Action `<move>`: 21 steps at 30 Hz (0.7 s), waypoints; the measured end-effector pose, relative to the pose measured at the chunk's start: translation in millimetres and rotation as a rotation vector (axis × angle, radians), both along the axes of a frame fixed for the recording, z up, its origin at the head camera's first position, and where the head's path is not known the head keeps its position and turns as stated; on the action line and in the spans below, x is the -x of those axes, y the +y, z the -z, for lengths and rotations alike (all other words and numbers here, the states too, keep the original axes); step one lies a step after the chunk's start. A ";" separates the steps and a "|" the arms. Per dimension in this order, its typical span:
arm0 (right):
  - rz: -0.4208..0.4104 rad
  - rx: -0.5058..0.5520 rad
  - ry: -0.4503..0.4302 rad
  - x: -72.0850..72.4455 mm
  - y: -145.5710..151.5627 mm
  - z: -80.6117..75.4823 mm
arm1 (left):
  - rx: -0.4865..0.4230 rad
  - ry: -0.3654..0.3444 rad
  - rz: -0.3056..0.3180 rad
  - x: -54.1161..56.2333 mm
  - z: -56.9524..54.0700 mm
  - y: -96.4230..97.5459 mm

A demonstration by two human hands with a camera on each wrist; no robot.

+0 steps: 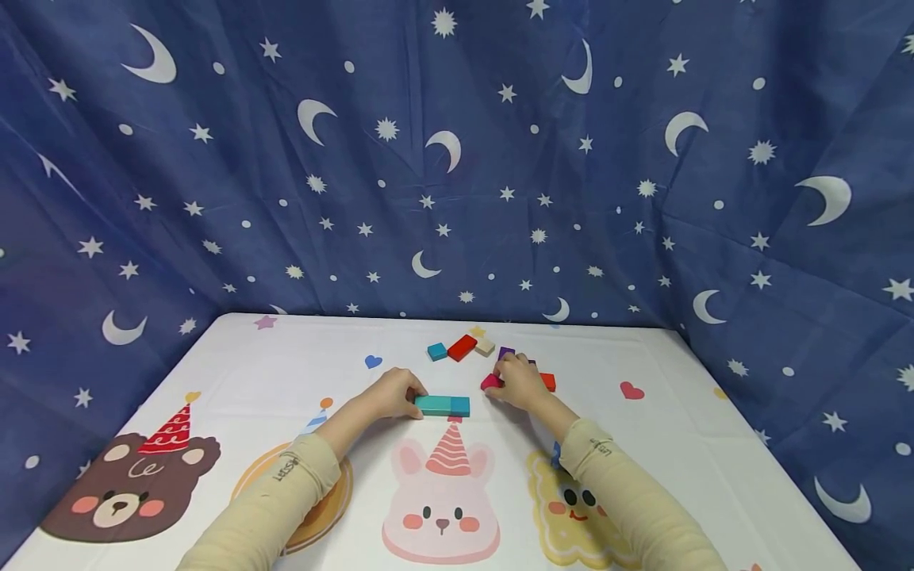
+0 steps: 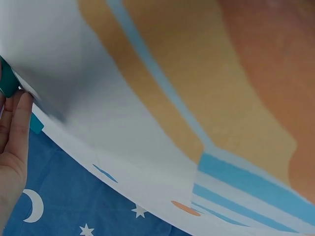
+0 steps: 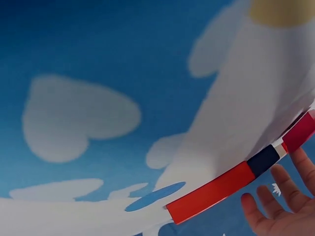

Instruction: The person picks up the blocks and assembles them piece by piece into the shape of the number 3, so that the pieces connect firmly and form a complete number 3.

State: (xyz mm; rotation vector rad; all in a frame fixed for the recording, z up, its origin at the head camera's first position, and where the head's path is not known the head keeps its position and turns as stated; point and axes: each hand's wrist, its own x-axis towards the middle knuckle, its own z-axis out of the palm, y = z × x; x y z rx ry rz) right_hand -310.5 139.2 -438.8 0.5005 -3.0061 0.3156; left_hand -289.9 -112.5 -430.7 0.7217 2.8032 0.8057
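Observation:
My left hand (image 1: 395, 394) grips the left end of a long teal block (image 1: 435, 406) lying on the white tablecloth. A short blue block (image 1: 460, 407) meets the teal block's right end, in line with it. To the right, my right hand (image 1: 521, 382) pinches a crimson block (image 1: 490, 381) between thumb and fingers. In the right wrist view that crimson block (image 3: 299, 133) shows at the fingertips. Only part of the teal block (image 2: 8, 79) appears in the left wrist view, beside the fingers.
Behind the hands lie a small blue block (image 1: 437, 351), a red block (image 1: 462, 347) and a cream block (image 1: 485, 346). A purple block (image 1: 506, 352) sits just behind my right hand, and an orange-red block (image 1: 548, 381) to its right. A starry curtain (image 1: 457, 198) hangs behind the table.

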 end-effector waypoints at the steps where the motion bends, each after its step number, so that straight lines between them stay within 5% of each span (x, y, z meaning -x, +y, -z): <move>1: -0.002 -0.002 0.003 0.2 -0.5 -0.3 | -0.001 0.003 0.002 0.1 -0.1 0.0; 10: -0.037 0.008 0.003 -1.6 -7.1 -6.0 | 0.000 -0.004 -0.006 0.6 1.4 1.1; 21: -0.172 0.032 -0.049 -2.9 -12.8 -11.5 | -0.022 -0.024 -0.030 -1.8 1.5 1.4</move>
